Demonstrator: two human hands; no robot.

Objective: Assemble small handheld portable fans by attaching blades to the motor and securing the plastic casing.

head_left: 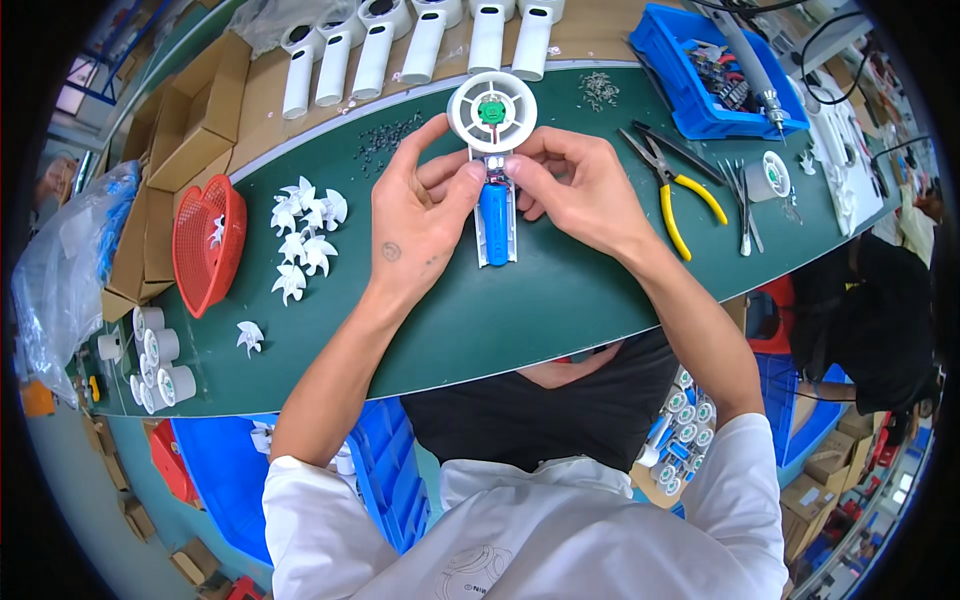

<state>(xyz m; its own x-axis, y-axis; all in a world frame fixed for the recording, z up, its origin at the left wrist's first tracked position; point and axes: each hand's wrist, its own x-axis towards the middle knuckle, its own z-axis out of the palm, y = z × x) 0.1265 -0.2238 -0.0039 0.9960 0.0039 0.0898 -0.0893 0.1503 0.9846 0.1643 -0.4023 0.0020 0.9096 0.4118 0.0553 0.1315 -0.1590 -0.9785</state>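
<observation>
Both hands grip an opened handheld fan body over the green table, its round spoked head pointing away from me. A green motor part sits at the hub of that head, and a blue cylindrical battery lies in the handle. My left hand holds the fan's left side, thumb near the top of the battery. My right hand pinches from the right, its thumb on a small shiny part between head and battery. Fingers behind the fan are partly hidden.
White fan blades lie left, beside a red basket and white cups. White fan housings line the back. Small dark screws, yellow-handled pliers, tweezers and a blue tool bin surround my hands.
</observation>
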